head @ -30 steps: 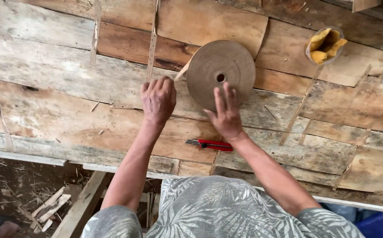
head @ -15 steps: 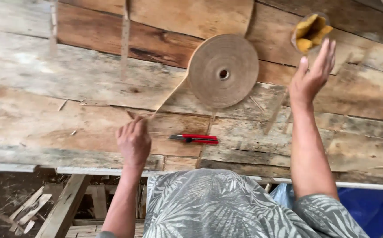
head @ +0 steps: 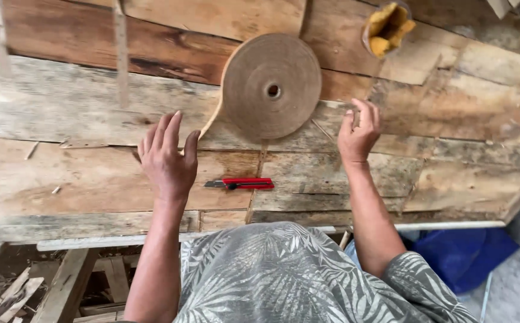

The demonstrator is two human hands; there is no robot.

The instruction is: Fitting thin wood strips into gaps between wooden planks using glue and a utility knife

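While both hands' fingers spread empty, one veneer roll, one red knife lie

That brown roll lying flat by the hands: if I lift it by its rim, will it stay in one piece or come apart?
The roll is a thin strip wound into a flat disc, so it may well sag or telescope if lifted by one edge. Its loose tail already hangs free near the left hand and would probably unwind. Lying flat, it should slide rather than roll.
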